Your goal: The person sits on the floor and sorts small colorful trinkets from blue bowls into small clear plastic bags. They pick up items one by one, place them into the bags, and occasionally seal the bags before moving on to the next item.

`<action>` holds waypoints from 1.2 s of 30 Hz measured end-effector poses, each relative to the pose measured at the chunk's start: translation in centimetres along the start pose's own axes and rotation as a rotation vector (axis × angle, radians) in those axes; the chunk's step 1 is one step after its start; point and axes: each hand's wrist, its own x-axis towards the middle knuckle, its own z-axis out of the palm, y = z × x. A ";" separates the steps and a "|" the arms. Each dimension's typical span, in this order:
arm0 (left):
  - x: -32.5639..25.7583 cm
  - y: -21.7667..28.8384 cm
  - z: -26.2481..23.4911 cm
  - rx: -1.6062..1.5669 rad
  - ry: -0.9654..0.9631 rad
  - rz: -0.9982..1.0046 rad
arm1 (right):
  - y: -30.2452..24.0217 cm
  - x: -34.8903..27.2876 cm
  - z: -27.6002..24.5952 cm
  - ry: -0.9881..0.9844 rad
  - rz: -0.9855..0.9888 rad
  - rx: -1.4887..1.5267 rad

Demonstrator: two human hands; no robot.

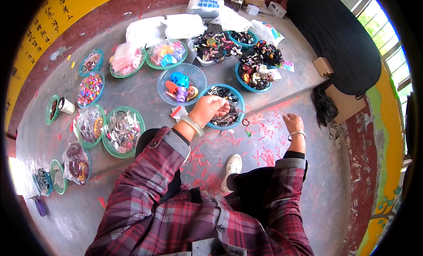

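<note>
My left hand, a pale bangle at its wrist, is raised over the near rim of a blue basin. Black bands and small light-coloured pieces fill that basin. The fingers are curled and pinched together; whatever is between them is too small to make out. Out to the right, my right hand is closed above the floor, well apart from the left. A thin dark tip shows at its fingers, but I cannot tell what it is. Below, between the hands, a dark ring-shaped band lies near the basin.
Red strips litter the floor around my shoe. A clear bowl of colourful pieces stands beyond the basin, with several filled basins left and behind. A raised ledge crosses behind. Right are a black bag and cardboard.
</note>
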 end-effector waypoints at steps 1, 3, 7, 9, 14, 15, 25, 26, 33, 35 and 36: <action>-0.2 0.0 -0.2 -0.018 0.005 -0.003 | -1.3 -0.5 0.2 -0.084 0.003 0.334; -0.2 0.1 -0.1 -0.061 0.008 -0.002 | -4.9 -2.2 0.2 -0.259 0.025 0.907; -0.4 0.3 0.4 -0.167 0.008 0.009 | -10.7 -4.9 3.5 -0.380 -0.059 0.857; -0.2 0.2 0.7 -0.179 -0.011 0.008 | -11.9 -5.5 5.0 -0.449 -0.055 0.875; -0.2 -0.3 0.9 -0.250 -0.046 0.007 | -13.5 -6.6 7.1 -0.430 -0.093 0.971; -0.2 -0.3 0.8 -0.270 -0.045 0.015 | -13.7 -6.7 7.3 -0.414 -0.105 0.982; -0.8 0.8 1.3 -0.182 -0.008 0.014 | -13.7 -6.8 7.4 -0.341 -0.213 1.006; -0.8 0.8 1.3 -0.151 -0.004 0.001 | -13.7 -6.8 7.4 -0.341 -0.211 0.995; -0.5 0.4 0.9 -0.165 -0.012 -0.020 | -14.1 -7.0 6.9 -0.353 -0.187 1.007; -0.5 0.4 0.9 -0.165 -0.013 -0.024 | -13.9 -6.9 6.9 -0.359 -0.211 1.006; -0.5 0.4 0.9 -0.179 -0.016 -0.028 | -13.7 -6.7 7.1 -0.361 -0.233 1.010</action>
